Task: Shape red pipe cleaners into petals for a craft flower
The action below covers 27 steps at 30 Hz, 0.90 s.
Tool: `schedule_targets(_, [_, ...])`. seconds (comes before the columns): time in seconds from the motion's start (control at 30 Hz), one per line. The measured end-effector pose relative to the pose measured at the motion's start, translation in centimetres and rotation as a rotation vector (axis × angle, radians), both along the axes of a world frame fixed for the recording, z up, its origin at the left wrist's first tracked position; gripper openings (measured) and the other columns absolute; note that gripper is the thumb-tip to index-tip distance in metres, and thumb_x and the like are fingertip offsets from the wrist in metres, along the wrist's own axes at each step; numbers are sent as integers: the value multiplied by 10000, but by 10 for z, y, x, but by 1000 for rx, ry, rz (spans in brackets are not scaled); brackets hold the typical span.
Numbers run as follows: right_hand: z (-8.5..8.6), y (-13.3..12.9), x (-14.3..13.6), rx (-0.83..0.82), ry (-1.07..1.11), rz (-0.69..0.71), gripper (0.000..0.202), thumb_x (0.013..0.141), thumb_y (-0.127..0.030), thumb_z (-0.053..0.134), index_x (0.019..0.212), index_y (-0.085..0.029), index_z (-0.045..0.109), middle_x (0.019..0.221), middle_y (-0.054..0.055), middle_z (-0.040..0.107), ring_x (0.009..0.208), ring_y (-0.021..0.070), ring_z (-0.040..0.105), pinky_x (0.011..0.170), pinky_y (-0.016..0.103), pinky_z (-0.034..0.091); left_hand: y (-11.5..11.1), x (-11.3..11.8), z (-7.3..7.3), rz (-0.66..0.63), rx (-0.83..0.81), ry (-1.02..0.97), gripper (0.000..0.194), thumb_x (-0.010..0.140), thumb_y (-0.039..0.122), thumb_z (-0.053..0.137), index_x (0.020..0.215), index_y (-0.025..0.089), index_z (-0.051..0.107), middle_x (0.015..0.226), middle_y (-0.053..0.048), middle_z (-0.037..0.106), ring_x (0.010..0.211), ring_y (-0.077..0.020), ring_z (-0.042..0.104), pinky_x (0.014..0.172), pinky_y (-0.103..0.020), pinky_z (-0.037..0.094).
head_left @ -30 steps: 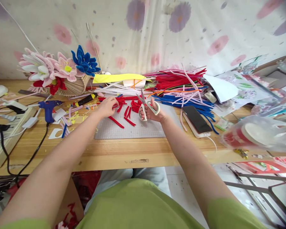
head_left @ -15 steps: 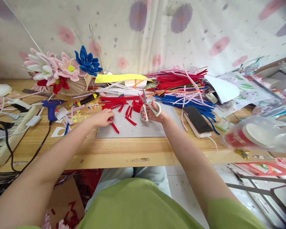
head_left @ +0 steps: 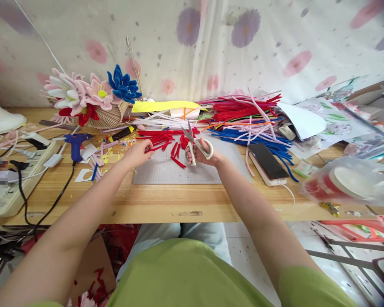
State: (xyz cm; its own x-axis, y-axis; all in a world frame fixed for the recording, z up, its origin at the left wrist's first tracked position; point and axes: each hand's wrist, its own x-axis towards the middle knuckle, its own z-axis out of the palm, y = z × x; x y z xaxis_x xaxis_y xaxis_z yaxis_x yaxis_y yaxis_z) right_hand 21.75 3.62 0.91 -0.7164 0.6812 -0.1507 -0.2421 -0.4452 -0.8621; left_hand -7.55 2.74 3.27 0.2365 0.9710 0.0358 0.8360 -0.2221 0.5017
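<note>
My left hand point(head_left: 138, 153) pinches a short red pipe cleaner point(head_left: 155, 148) over the left part of the grey cutting mat point(head_left: 192, 177). The piece points to the right, toward the scissors. In my right hand point(head_left: 205, 154) are white-handled scissors point(head_left: 190, 134), their blades parted and pointing up and away from me. Several short cut red pieces point(head_left: 178, 162) lie on the mat between my hands. Behind them spreads a bundle of red pipe cleaners point(head_left: 156, 137), and a red clump point(head_left: 184, 140) sits partly hidden behind the scissors.
At the back right lie heaps of red point(head_left: 233, 106) and blue pipe cleaners point(head_left: 259, 143). A phone point(head_left: 267, 161) rests at the right, near a bagged cup point(head_left: 339, 181). On the left are a blue glue gun point(head_left: 77, 145), a power strip point(head_left: 35, 181) and pipe-cleaner flowers point(head_left: 99, 93).
My left hand has raised its red piece from slanting down on the mat to pointing right. The scissors stay in my right hand, blades parted more widely. The view has shifted slightly.
</note>
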Motion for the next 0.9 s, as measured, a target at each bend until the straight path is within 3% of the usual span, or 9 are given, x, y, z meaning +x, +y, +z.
schedule_targets(0.1, [5,-6,-12,-12,-39,194,715,773,-756,276,900,-118,570,801,104,635,722,205,635,701,380,522,0,21,-10,182,-233,-386,84,767,179,526,785,198,446,667,8,608,607,-141,628,553,-259,482])
schedule_targets(0.2, [4,-9,-25,-102,-85,333,737,777,-759,216,910,-125,568,775,113,643,728,212,641,719,405,527,-2,41,-18,305,-358,-568,127,784,151,522,705,176,426,601,-2,582,532,-117,589,514,-253,493])
schedule_targets(0.37, [-5,-8,-40,-214,-61,431,762,774,-762,171,882,-118,564,792,143,657,803,227,652,766,415,525,-3,54,-29,402,-273,-672,126,791,170,520,681,159,460,610,5,549,487,-77,520,455,-206,460])
schedule_targets(0.5, [-8,-5,-45,-255,-54,413,768,773,-764,166,848,-109,560,824,176,664,827,246,655,782,437,517,-3,52,-38,436,-204,-630,73,804,211,485,744,172,477,689,-15,586,542,-104,557,459,-216,458])
schedule_targets(0.63, [-11,-5,-48,-275,-2,454,816,744,-796,164,896,-98,560,858,188,665,811,246,658,796,444,511,-7,50,-39,453,-93,-460,105,833,292,447,824,193,481,789,-40,634,608,-135,589,524,-251,463])
schedule_targets(0.77, [-16,-2,-50,-294,27,419,853,725,-816,155,934,-93,556,865,191,663,808,251,656,798,445,507,-17,53,-34,317,66,-217,123,848,297,433,843,198,506,853,-62,654,774,-179,608,693,-304,454])
schedule_targets(0.9, [-17,3,-48,-305,88,252,808,755,-791,168,945,-103,548,852,174,655,840,246,645,808,434,503,-25,54,-33,206,85,-135,153,869,275,399,917,199,523,869,-58,657,825,-192,598,736,-317,425])
